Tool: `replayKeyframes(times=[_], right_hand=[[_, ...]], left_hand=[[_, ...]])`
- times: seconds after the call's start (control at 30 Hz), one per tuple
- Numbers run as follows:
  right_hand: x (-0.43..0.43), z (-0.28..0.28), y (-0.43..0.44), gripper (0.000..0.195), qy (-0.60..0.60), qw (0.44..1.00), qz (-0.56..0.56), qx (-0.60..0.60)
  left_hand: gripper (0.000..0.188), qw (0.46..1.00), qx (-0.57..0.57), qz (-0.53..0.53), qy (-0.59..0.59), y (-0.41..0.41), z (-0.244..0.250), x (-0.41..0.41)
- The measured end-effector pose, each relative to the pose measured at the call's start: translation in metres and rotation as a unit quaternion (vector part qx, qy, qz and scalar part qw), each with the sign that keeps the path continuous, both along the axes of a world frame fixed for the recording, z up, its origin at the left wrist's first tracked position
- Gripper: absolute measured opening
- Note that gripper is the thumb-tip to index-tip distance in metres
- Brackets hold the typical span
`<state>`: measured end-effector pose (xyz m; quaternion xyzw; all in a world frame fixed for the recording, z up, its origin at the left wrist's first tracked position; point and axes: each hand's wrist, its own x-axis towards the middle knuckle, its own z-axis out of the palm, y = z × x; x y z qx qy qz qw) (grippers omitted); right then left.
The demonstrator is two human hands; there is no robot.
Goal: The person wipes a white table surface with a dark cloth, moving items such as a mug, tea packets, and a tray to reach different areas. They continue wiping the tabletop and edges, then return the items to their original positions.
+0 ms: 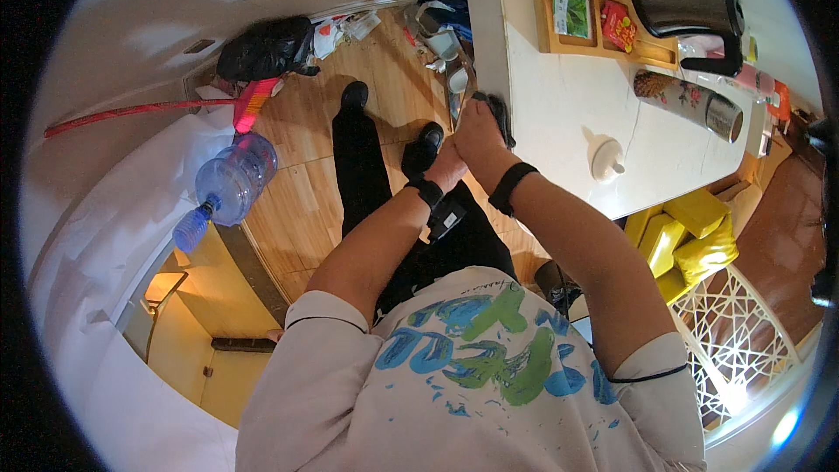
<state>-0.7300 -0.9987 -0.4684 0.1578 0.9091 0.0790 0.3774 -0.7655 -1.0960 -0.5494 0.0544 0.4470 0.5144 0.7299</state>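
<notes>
In front of my body, over the floor, my right hand [483, 130] is closed around a small black object [501, 119], close beside the white counter's edge. What that object is I cannot make out. My left hand [448, 167] meets the right one at its base, and its fingers are mostly hidden. Each wrist wears a black strap. Below my left wrist sits a black box [451, 217] with a white label. My black shoes [423, 147] stand on the wood-look floor under the hands.
On the white counter [564, 111] are a lid [607, 160], a flowered thermos [688, 105], a wooden tray [570, 46] with packets and white mugs, and a black kettle [688, 6]. Leftward are a blue water jug [236, 177], a broom [255, 105] and a black bag [265, 49].
</notes>
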Motion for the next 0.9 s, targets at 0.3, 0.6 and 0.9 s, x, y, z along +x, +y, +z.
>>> replayKeyframes(times=[0.3,0.6,0.9], right_hand=[[-0.005,0.049,0.044,0.034,0.010,0.992,0.120,0.036],[0.013,0.022,-0.033,0.037,-0.080,0.996,0.007,-0.036],[0.034,0.021,-0.044,0.042,-0.091,0.996,0.000,-0.002]], left_hand=[[0.046,0.996,0.053,0.033,0.067,0.047,0.043,-0.012],[0.043,0.996,0.006,-0.069,0.061,-0.038,0.012,0.009],[0.044,0.997,0.020,-0.070,-0.011,-0.037,0.010,0.027]])
